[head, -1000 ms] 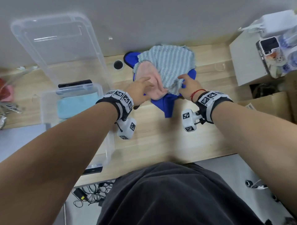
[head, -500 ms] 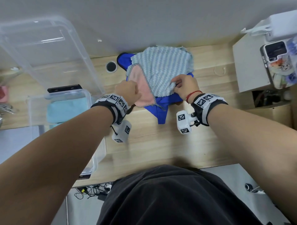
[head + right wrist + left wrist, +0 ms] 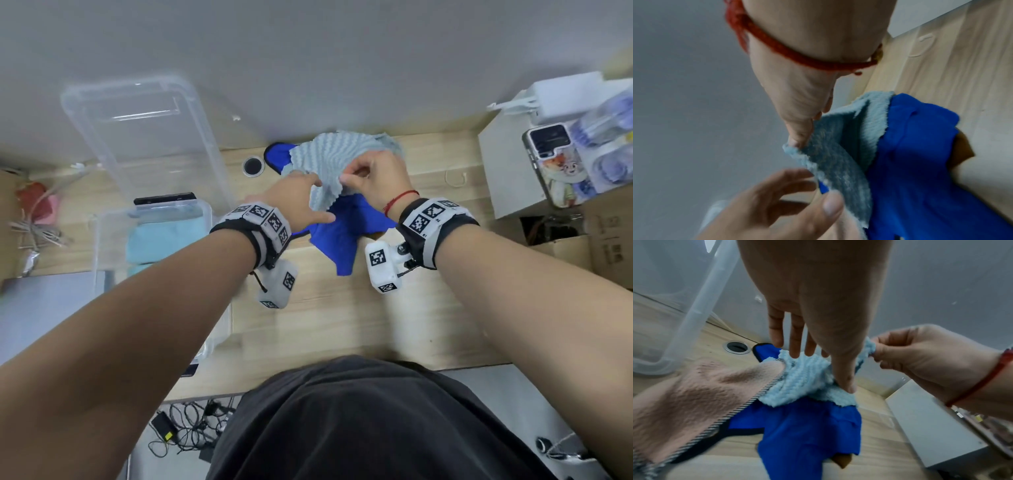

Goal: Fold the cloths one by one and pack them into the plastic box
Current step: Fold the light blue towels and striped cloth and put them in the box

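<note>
Head view: ribbed light-blue cloth (image 3: 339, 164) atop a royal-blue cloth (image 3: 346, 236) at the bench (image 3: 342, 325) rear, right of the plastic box (image 3: 102, 240). Right hand (image 3: 373, 178) pinches its near edge; left hand (image 3: 294, 202), fingers straight, presses the cloth. Judged light, limp, plush, non-slippery: best taken by corners.

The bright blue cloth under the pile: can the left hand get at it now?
Probably yes. The left hand hovers open beside the ribbed grey-blue cloth; the bright blue cloth lies partly uncovered at the near side.
</note>
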A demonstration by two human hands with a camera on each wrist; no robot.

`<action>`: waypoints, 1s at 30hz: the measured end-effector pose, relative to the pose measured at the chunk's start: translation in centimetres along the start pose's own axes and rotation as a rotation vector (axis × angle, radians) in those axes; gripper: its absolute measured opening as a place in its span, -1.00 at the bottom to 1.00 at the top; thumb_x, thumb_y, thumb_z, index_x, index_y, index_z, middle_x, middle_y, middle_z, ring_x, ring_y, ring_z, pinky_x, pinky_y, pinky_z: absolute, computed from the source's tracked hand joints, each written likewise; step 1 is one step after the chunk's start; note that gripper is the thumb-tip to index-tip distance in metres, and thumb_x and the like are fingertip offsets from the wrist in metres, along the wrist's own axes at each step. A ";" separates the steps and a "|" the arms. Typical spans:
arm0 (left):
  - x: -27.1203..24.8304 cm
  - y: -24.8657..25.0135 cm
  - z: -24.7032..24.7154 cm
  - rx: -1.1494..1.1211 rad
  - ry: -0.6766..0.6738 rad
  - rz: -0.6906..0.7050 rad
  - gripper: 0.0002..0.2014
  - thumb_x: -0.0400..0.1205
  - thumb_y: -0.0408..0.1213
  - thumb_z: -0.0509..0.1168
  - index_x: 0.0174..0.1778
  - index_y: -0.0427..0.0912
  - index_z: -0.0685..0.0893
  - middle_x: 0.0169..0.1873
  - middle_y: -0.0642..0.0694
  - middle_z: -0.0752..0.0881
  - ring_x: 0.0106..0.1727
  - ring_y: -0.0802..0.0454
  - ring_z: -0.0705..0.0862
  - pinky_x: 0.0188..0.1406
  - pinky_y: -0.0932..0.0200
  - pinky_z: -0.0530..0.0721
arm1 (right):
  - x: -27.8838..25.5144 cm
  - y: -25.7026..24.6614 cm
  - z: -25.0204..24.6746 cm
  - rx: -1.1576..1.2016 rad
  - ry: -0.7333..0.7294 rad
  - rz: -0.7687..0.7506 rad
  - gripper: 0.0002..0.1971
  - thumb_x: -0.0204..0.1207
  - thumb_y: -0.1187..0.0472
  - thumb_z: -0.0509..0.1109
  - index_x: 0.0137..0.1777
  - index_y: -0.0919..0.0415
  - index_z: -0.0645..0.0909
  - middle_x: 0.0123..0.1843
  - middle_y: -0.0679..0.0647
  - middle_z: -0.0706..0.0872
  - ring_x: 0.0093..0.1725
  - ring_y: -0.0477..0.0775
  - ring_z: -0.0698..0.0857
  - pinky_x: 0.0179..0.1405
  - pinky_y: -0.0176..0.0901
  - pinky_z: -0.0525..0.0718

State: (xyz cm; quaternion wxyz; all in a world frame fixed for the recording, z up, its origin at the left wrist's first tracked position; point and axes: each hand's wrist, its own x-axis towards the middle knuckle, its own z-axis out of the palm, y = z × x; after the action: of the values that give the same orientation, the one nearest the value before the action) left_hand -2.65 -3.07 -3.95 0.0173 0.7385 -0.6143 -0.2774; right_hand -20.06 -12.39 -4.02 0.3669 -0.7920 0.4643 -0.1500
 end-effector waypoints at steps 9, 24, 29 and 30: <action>-4.1 4.5 -4.3 -0.325 0.485 0.030 -0.81 0.65 -0.21 0.16 -0.18 -0.16 0.64 -0.31 -0.09 0.68 -0.18 -0.19 0.64 -0.25 0.11 0.38 | -2.7 -5.0 -4.1 0.102 0.102 -0.182 -0.79 0.51 0.02 0.44 -0.01 0.10 0.55 -0.12 -0.03 0.75 -0.10 0.02 0.71 0.08 0.04 0.65; -16.5 6.0 -4.6 -0.602 0.550 0.058 -0.58 0.35 -0.23 0.52 -0.66 -0.08 0.39 -0.73 0.08 0.33 -0.55 0.14 0.27 -0.54 0.18 0.31 | -17.0 -10.1 1.4 0.100 -0.017 -0.069 -0.28 0.22 -0.42 0.46 0.25 0.03 0.50 0.03 -0.11 0.73 -0.01 -0.15 0.70 -0.03 -0.19 0.65; -19.4 5.9 -2.7 -0.615 0.543 0.051 -0.64 0.38 -0.17 0.43 -0.62 -0.19 0.45 -0.64 0.05 0.25 -0.50 0.09 0.20 -0.49 0.13 0.26 | -21.0 -8.9 2.6 -0.196 0.125 -0.003 -0.72 0.39 0.07 0.34 0.10 0.08 0.59 0.04 0.03 0.77 0.07 0.14 0.71 -0.09 -0.13 0.58; -19.9 5.9 -2.4 -0.597 0.551 0.036 -0.65 0.40 -0.14 0.41 -0.58 -0.26 0.49 -0.61 0.01 0.25 -0.49 0.07 0.20 -0.48 0.13 0.26 | -21.7 -8.7 2.7 -0.167 0.123 0.003 -0.67 0.38 0.09 0.35 0.17 0.07 0.60 0.09 0.00 0.76 0.10 0.11 0.71 -0.05 -0.15 0.59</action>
State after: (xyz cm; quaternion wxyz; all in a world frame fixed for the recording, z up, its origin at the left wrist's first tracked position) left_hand -8.70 12.99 8.01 0.4000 0.7367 -0.4920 -0.2349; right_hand -24.44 9.79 2.70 0.2703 -0.8085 0.4980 -0.1587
